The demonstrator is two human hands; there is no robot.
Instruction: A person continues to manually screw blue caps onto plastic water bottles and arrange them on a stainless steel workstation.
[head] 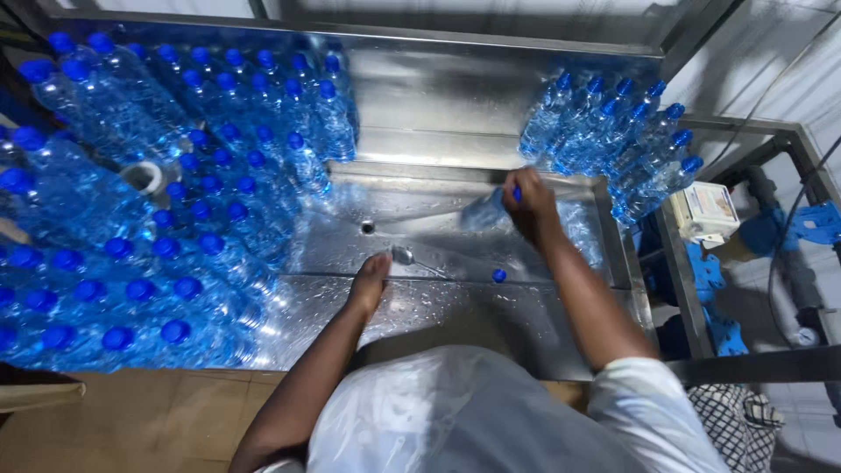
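My right hand [530, 206] grips a clear plastic water bottle [484, 210] with a blue cap; the bottle is blurred and lies tilted above the wet steel tray [420, 232]. My left hand [368, 282] rests on the front lip of the tray, fingers together, right beside a small metal filling nozzle [405, 256]. I cannot tell if it touches the nozzle. A loose blue cap [498, 275] lies on the steel between my arms.
Several capped blue bottles [140, 210] crowd the left side of the steel bench. Another cluster of capped bottles [613, 140] stands at the right rear. A drain hole [367, 227] sits in the tray. A small white box [705, 210] and blue pipe fittings [810, 223] are at the right.
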